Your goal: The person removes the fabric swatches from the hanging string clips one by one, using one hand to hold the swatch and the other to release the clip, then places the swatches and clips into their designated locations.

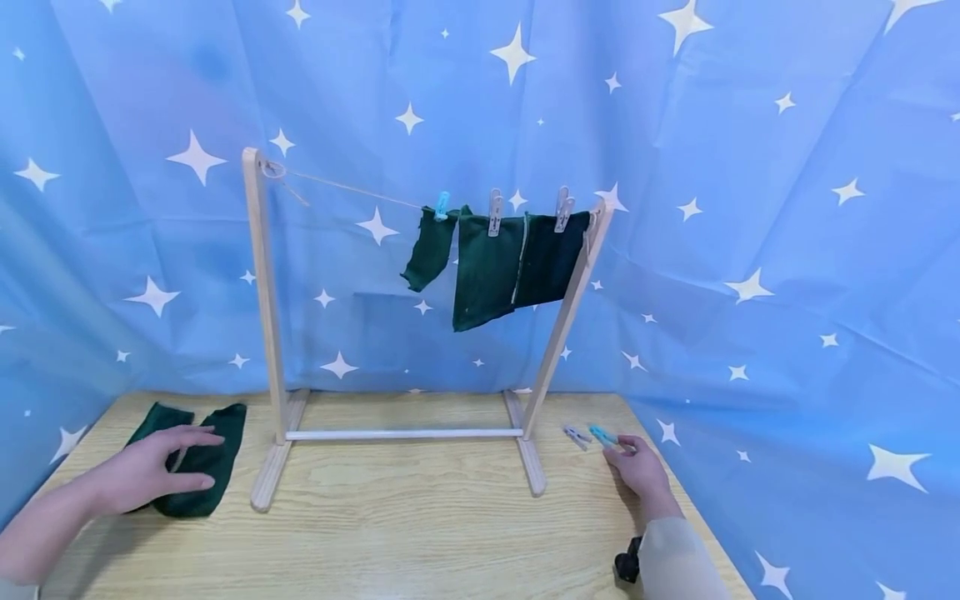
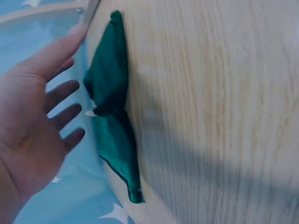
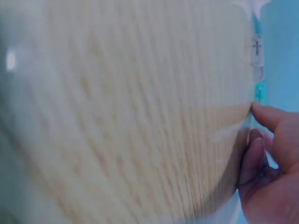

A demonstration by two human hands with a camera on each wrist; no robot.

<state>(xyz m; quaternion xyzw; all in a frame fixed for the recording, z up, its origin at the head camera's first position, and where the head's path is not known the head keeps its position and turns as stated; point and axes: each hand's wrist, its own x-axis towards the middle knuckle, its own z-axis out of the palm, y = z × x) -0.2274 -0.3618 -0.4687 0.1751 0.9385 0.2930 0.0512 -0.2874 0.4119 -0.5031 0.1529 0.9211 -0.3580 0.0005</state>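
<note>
Three pegs (image 1: 496,213) stop hung cloths (image 1: 486,275) slipping off our string (image 1: 352,190); our left hand (image 1: 150,471), fingers spread, is over another cloth (image 1: 225,442), right hand (image 1: 643,468) at a blue peg (image 1: 602,435), can't tell if pinched.

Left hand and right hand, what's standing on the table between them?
A wooden rack, with green cloth hanging from its string, in the head view.

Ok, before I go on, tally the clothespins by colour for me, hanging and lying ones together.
Blue: 2 (hanging blue clothespin, blue clothespin by the right hand)
Grey: 3 (middle hanging clothespin, rightmost hanging clothespin, lying grey clothespin)
Total: 5
</note>
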